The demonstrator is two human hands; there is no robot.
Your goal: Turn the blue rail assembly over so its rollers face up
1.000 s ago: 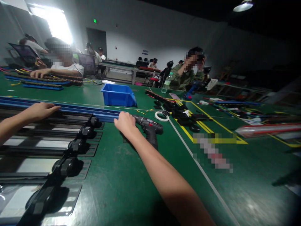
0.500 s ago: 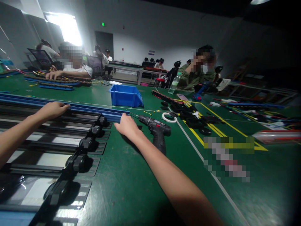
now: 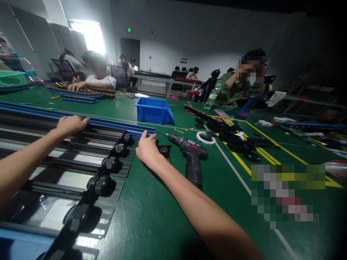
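Observation:
My left hand (image 3: 71,124) lies palm down on the long blue rail (image 3: 108,124), its fingers curled over the rail's far edge. My right hand (image 3: 146,147) hovers at the rail's right end, fingers spread and holding nothing. Just right of it a small black part (image 3: 164,150) lies on the green table (image 3: 151,213). A black cordless drill (image 3: 191,154) rests on its side beyond that part. Black rails with a row of black clamps (image 3: 108,167) run below my left arm.
A blue bin (image 3: 154,110) stands behind the rail. A white tape ring (image 3: 205,137) and several black parts (image 3: 230,133) lie right of the drill, near yellow floor-tape lines. Other people sit at the far side of the table and at further tables.
My right hand has come off the rail's end and opened its fingers. The camera view has swung left, so everything sits further right. My left hand stays on the rail.

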